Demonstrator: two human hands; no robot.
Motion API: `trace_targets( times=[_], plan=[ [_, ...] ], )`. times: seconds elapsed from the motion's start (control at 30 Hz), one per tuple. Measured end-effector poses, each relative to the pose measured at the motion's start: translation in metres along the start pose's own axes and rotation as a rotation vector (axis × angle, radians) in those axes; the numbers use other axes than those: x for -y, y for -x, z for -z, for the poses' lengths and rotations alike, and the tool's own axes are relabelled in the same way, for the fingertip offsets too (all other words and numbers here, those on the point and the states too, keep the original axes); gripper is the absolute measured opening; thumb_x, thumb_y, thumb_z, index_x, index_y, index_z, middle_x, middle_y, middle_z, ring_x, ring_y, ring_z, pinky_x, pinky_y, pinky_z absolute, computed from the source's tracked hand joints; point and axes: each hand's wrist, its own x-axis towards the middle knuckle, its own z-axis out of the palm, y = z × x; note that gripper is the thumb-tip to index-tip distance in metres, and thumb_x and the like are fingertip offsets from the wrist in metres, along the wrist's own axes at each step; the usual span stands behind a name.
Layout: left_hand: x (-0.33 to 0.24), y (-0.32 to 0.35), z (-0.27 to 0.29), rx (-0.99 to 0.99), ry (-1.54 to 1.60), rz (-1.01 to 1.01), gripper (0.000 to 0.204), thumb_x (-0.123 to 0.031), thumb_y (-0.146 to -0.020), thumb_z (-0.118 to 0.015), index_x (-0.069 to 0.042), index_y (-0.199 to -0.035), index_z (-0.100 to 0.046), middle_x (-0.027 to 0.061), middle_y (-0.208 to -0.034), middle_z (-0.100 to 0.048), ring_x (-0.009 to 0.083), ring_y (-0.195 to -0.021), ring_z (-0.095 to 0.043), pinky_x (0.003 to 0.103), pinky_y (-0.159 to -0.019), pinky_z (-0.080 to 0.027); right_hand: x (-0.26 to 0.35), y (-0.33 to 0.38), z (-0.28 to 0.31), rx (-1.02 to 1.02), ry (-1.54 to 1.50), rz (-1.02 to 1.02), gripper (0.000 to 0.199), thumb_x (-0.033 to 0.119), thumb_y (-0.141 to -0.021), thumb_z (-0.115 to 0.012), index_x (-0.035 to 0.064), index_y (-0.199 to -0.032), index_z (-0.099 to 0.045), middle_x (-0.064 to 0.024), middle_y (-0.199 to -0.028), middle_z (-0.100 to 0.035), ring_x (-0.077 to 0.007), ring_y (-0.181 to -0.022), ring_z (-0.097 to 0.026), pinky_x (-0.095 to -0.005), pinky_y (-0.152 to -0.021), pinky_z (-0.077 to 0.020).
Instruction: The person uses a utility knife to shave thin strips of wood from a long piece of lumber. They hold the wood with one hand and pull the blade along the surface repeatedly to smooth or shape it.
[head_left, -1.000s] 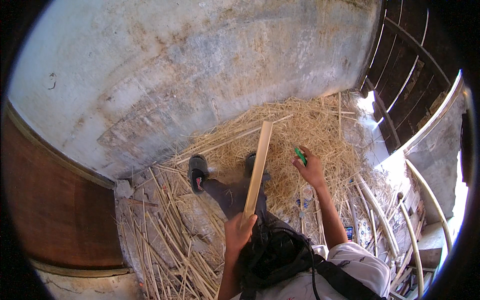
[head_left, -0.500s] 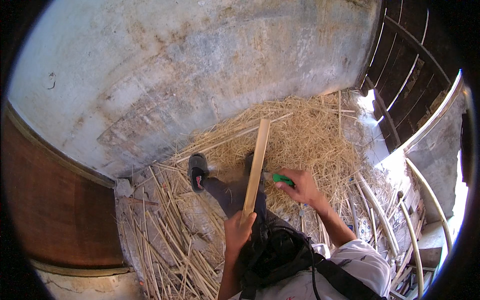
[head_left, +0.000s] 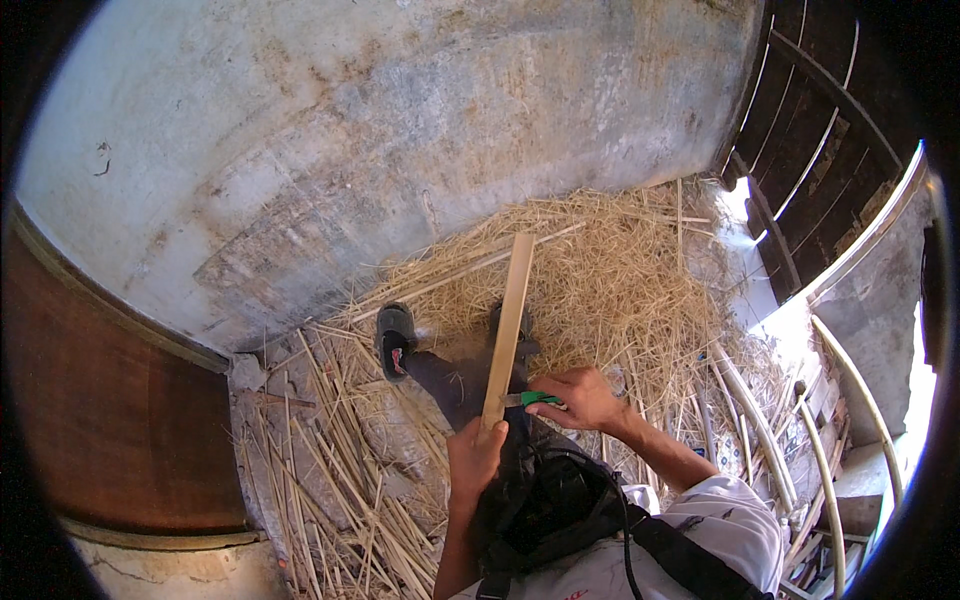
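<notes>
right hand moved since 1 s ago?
Yes. The right hand with the green-handled tool has swung left and toward the body, from out over the straw pile to the wooden slat held by the left hand.

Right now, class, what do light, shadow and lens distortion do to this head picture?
Head view: fisheye bends the grey wall and pale curved bars toward a black rim; sun glare bleaches the ground at right; the straw heap is brightly lit; the left hand on the wooden slat and the right hand gripping a green-handled tool look sharp.

Pale wooden slat (head_left: 507,330) upright; green-handled knife (head_left: 530,399) against it
</notes>
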Motion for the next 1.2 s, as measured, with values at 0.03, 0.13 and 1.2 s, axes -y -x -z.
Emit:
trace_targets(
  times=[0.03, 0.13, 1.2],
  plan=[
    [0.005, -0.002, 0.001, 0.001, -0.009, -0.038, 0.025, -0.025, -0.107, -0.076, 0.000, -0.108, -0.076, -0.0053, -0.075, -0.061, 0.0038, -0.063, -0.050, 0.027, -0.054, -0.037, 0.000, 0.000, -0.001, 0.009, 0.003, -0.012, 0.034, 0.043, -0.101, -0.076, 0.0112, -0.113, -0.077, -0.0115, -0.097, -0.080, -0.0364, -0.080, -0.077, -0.0470, -0.067, -0.0616],
    [0.011, -0.005, 0.006, 0.037, -0.011, -0.059, 0.025, -0.025, -0.108, -0.073, 0.000, -0.111, -0.075, -0.0053, -0.079, -0.061, 0.0046, -0.069, -0.049, 0.027, -0.058, -0.038, 0.002, 0.001, -0.004, -0.012, 0.001, -0.013, 0.033, 0.043, -0.102, -0.075, 0.0117, -0.113, -0.077, -0.0115, -0.098, -0.080, -0.0358, -0.080, -0.077, -0.0469, -0.066, -0.0615],
    [-0.033, -0.002, 0.003, 0.054, -0.445, -0.013, 0.059, -0.054, -0.107, -0.064, 0.005, -0.111, -0.073, 0.0326, -0.091, -0.075, 0.0531, -0.093, -0.075, 0.055, -0.078, -0.058, -0.049, -0.023, 0.009, -0.288, 0.146, -0.213, 0.035, 0.047, -0.100, -0.077, 0.0151, -0.112, -0.083, -0.0131, -0.088, -0.080, -0.0360, -0.073, -0.077, -0.0456, -0.062, -0.0599]
  ],
)
